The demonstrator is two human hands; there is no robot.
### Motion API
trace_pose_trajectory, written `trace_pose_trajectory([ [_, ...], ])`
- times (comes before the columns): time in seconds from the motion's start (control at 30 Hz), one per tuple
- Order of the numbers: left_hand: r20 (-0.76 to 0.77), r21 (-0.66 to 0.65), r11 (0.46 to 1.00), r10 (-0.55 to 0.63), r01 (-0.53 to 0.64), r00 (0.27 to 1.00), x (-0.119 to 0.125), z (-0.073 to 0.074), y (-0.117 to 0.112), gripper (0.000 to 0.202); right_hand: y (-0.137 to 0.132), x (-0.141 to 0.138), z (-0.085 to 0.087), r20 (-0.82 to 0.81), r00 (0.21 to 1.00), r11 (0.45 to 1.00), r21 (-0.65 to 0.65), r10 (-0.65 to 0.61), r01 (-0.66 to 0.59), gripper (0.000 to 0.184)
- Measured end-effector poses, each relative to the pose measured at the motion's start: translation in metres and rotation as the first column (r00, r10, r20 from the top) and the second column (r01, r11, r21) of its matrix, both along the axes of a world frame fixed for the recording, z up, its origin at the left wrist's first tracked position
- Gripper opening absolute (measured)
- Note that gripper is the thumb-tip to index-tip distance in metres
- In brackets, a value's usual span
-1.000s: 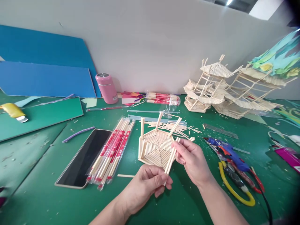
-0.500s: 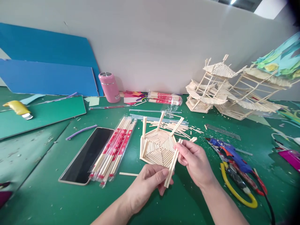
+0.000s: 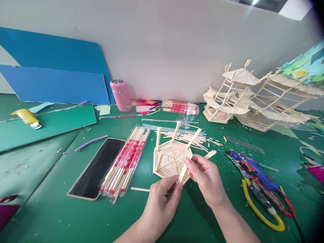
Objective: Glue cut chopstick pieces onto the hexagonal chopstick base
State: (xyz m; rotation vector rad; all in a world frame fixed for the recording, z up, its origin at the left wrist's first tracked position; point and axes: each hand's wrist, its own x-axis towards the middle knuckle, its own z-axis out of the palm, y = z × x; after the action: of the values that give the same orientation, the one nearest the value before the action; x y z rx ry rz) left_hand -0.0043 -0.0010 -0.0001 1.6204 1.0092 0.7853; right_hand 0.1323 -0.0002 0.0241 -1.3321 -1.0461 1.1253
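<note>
Between my two hands are short wooden sticks point(image 3: 184, 171), laid side by side and slanting over the near right edge of a polygonal stick base point(image 3: 170, 161). My left hand point(image 3: 163, 199) pinches their lower end. Fingers of my right hand point(image 3: 205, 177) grip the upper end. The base is made of sticks in a web-like pattern, with several short posts point(image 3: 174, 132) rising from its rim. Part of its near right side is hidden by the hands and sticks. A single loose stick point(image 3: 140, 189) lies left of my left hand.
Packaged chopsticks point(image 3: 126, 162) and a phone point(image 3: 97, 168) lie left. A blue glue gun point(image 3: 255, 170) and yellow-and-red-handled pliers point(image 3: 263, 202) lie right. Cut sticks point(image 3: 189, 139) are scattered behind the base. Stick pavilion models point(image 3: 227, 98) and a pink flask point(image 3: 121, 95) stand farther back.
The held sticks have moved slightly up and left, closer over the base. My left hand has shifted its grip, with its fingers now pinching the lower end. The view has turned slightly left.
</note>
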Motion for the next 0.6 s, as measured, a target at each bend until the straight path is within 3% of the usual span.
trace_pose_trajectory([
  [0.13, 0.199, -0.286, 0.954, -0.033, 0.090, 0.980, 0.0006, 0.0029, 0.0030, 0.028, -0.0022, 0.0030, -0.0017, -0.037, 0.997, 0.998, -0.019, 0.063, -0.064, 0.021],
  [0.23, 0.319, -0.403, 0.902, -0.023, 0.157, 0.948, 0.0010, 0.0037, 0.0040, 0.031, -0.0038, 0.0042, -0.0032, -0.046, 0.993, 0.994, -0.019, 0.107, -0.108, 0.021],
  [0.6, 0.389, -0.443, 0.872, -0.022, 0.208, 0.921, 0.0014, 0.0028, 0.0061, 0.026, -0.0027, 0.0035, -0.0030, 0.047, 0.993, 0.994, -0.017, 0.107, -0.106, 0.030],
])
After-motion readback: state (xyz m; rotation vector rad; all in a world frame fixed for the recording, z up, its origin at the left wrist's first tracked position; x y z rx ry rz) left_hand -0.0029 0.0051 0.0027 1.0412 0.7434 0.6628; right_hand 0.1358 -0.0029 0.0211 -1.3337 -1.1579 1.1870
